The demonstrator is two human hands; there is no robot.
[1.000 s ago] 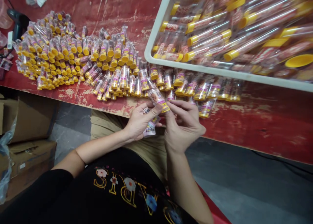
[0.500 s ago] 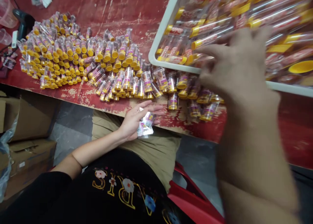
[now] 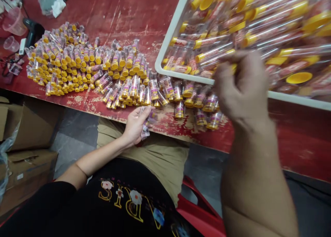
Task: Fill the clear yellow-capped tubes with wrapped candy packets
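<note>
My left hand (image 3: 134,125) is closed at the table's front edge around several small clear printed plastic sleeves (image 3: 145,131). The thumb presses on top of them. My right hand (image 3: 243,87) is over the near rim of a white tray (image 3: 161,59), its fingers curled in a pinch and blurred. A bit of yellow shows between them, apparently the end of a yellow-capped clear tube (image 3: 234,68), mostly hidden. More clear tubes with red-and-white wrapped sticks inside (image 3: 214,54) fill the tray.
Many yellow-capped tubes in printed sleeves (image 3: 67,61) stand and lie along the red table (image 3: 129,9), some at its front edge (image 3: 179,109). A black heat gun (image 3: 33,30) and clear plastic cups (image 3: 15,21) are at far left. Cardboard boxes (image 3: 31,168) stand below left.
My left hand has closed from an open palm around the sleeves. My right hand has drawn back left and down over the tray, its fingers curling inward. The view has shifted slightly.
</note>
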